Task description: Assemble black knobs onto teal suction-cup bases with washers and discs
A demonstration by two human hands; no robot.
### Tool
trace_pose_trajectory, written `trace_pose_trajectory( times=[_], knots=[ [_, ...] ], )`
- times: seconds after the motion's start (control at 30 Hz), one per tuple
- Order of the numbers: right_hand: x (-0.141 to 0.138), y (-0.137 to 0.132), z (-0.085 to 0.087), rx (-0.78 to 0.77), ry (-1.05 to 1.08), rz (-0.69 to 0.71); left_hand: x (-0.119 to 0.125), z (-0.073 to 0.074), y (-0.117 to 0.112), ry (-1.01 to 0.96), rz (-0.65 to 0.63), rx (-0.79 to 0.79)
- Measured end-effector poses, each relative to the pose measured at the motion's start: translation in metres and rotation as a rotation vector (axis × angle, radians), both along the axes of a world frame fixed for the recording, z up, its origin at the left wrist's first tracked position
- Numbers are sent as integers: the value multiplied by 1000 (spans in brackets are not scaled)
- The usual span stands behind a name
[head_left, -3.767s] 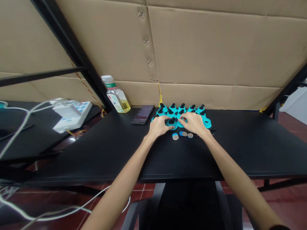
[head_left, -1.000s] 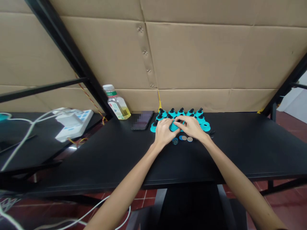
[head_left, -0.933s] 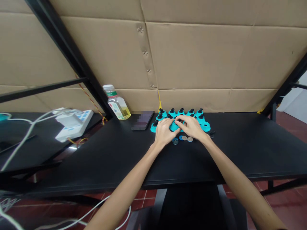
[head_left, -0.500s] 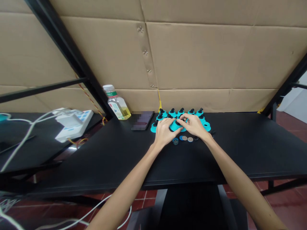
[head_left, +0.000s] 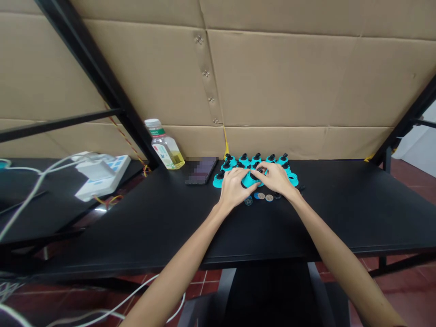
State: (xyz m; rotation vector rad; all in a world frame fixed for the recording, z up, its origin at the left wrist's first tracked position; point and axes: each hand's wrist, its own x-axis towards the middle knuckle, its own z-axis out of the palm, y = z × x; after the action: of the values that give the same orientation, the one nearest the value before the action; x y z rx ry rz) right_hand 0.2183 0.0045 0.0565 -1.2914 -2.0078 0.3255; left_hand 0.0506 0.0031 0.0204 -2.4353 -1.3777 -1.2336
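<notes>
In the head view my left hand (head_left: 234, 185) is curled round the side of a teal round base (head_left: 250, 180), thumb at its front. A black knob-like piece (head_left: 260, 170) sits on top of that base, and my right hand (head_left: 277, 178) pinches it between thumb and fingers. Behind and beside my hands stand several more teal bases with black pieces on top, such as one at the left (head_left: 218, 181). To the right is a teal base (head_left: 293, 179) with an open hole. Small discs lie in front, among them a tan disc (head_left: 269, 198) and a dark disc (head_left: 248, 200).
A bottle of yellow liquid (head_left: 167, 150) and a dark phone (head_left: 202, 170) stand and lie to the left on the black table (head_left: 150, 227). Further left is a white power strip (head_left: 102, 181) with cables. Cardboard (head_left: 289, 81) walls the back.
My right fingers have shifted slightly on the black piece, which now shows more at its top. The left hand keeps its hold; the whole view has drifted a little.
</notes>
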Motion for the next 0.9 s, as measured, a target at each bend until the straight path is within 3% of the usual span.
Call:
trace_pose_trajectory(
  times=[0.37, 0.67, 0.9],
  knots=[
    [-4, -5, 3, 91, -16, 122, 1, -1, 1, 26, 17, -16],
    [-1, -1, 2, 67, 42, 202, -2, -2, 5, 32, 28, -79],
    [-1, -2, 3, 79, 100, 134, -1, -1, 3, 28, 33, -87]
  ],
)
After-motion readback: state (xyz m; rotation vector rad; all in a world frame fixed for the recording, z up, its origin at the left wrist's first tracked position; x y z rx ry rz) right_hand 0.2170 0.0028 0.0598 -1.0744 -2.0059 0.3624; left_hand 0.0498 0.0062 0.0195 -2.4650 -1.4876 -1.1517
